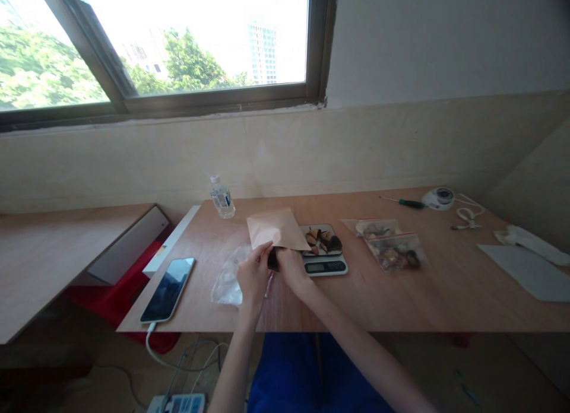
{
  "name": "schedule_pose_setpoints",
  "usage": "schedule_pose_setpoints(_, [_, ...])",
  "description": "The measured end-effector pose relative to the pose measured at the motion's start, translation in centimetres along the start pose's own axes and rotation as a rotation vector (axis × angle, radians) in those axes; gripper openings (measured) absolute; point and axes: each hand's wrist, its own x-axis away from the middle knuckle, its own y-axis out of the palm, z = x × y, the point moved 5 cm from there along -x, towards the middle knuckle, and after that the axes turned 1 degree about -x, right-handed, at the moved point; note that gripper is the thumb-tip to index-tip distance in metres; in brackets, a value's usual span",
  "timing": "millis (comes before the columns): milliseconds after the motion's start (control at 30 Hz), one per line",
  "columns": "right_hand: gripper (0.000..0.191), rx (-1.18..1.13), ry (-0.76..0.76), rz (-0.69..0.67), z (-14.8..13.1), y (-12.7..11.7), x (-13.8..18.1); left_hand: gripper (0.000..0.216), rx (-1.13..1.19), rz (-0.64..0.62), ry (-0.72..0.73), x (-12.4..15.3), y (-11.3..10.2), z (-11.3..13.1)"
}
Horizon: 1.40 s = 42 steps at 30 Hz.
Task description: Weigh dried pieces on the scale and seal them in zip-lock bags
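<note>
My left hand pinches the near edge of a brown paper bag, which lies with its dark opening toward me. My right hand reaches in at that opening, so its fingers are hidden. Just right of the bag, a white kitchen scale with a dark display carries several dried brown pieces, dark on some sides and pale on others. Under and beside my left hand is a crumpled clear plastic bag.
Two zip bags of dried pieces lie to the right. A water bottle stands at the back. A plugged-in phone is at left. Farther right are a screwdriver, a white dome camera and a white sheet.
</note>
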Motion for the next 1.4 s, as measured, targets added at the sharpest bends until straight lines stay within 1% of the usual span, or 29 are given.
schedule_pose_setpoints(167, [0.038, -0.022, 0.026, -0.058, 0.3, -0.3, 0.7, 0.024, -0.002, -0.004, 0.036, -0.1, 0.2, 0.1])
schedule_pose_setpoints(233, [0.036, -0.031, 0.005, -0.037, 0.3, -0.5, 1.1, 0.023, 0.005, -0.002, 0.043, -0.1, 0.2, 0.2])
schedule_pose_setpoints(300, [0.033, -0.063, -0.044, 0.034, 0.1, -0.9, 1.8, 0.023, 0.020, 0.000, 0.048, -0.3, 0.1, 0.3])
schedule_pose_setpoints(367, [0.027, -0.148, -0.089, 0.136, -0.2, -1.8, 2.9, 0.023, 0.021, 0.003, 0.053, -0.5, -0.1, 0.3])
schedule_pose_setpoints(500, [0.022, -0.476, -0.129, 0.331, -0.7, -4.6, 5.8, 0.023, -0.017, 0.014, 0.038, -0.9, -0.4, 0.0])
schedule_pose_setpoints(567, [0.022, -0.629, -0.118, 0.410, -0.1, -6.1, 7.0, 0.024, -0.008, 0.015, 0.027, -1.1, -0.5, -0.3])
schedule_pose_setpoints(633, [0.022, -0.700, -0.048, 0.490, 1.8, -7.4, 7.4, 0.024, -0.003, 0.032, 0.024, -1.4, -0.8, -0.6])
schedule_pose_setpoints(667, [0.023, -0.712, 0.008, 0.532, 3.3, -7.9, 7.2, 0.024, 0.000, 0.043, 0.028, -1.5, -0.9, -0.8])
schedule_pose_setpoints(733, [0.027, -0.717, 0.148, 0.606, 7.3, -8.2, 6.3, 0.025, 0.020, 0.057, 0.047, -1.8, -1.0, -1.2])
schedule_pose_setpoints(800, [0.033, -0.727, 0.262, 0.634, 11.9, -7.7, 4.7, 0.026, 0.053, 0.053, 0.065, -2.1, -1.0, -1.6])
schedule_pose_setpoints(867, [0.035, -0.662, 0.317, 0.577, 16.1, -6.7, 2.7, 0.027, 0.072, 0.052, 0.067, -2.5, -0.9, -2.1])
schedule_pose_setpoints(933, [0.033, -0.570, 0.357, 0.533, 19.3, -5.8, 1.1, 0.027, 0.078, 0.055, 0.067, -3.0, -0.8, -2.6])
schedule_pose_setpoints(967, [0.031, -0.527, 0.388, 0.512, 20.5, -5.3, 0.6, 0.027, 0.085, 0.057, 0.068, -3.2, -0.7, -2.8])
schedule_pose_setpoints(1033, [0.027, -0.475, 0.416, 0.470, 21.9, -4.6, -0.1, 0.027, 0.101, 0.062, 0.071, -3.6, -0.7, -3.1])
schedule_pose_setpoints(1100, [0.024, -0.467, 0.399, 0.425, 22.0, -4.2, -0.4, 0.027, 0.104, 0.068, 0.063, -4.1, -0.7, -3.3])
schedule_pose_setpoints(1200, [0.021, -0.489, 0.333, 0.353, 21.1, -3.9, -0.4, 0.027, 0.085, 0.076, 0.061, -4.6, -0.7, -3.4])
schedule_pose_setpoints(1300, [0.026, -0.489, 0.292, 0.287, 20.3, -4.0, 0.0, 0.027, 0.073, 0.078, 0.077, -4.7, -0.7, -3.4])
schedule_pose_setpoints(1400, [0.028, -0.514, 0.296, 0.279, 20.2, -4.2, 0.7, 0.028, 0.076, 0.068, 0.084, -4.6, -0.6, -3.4])
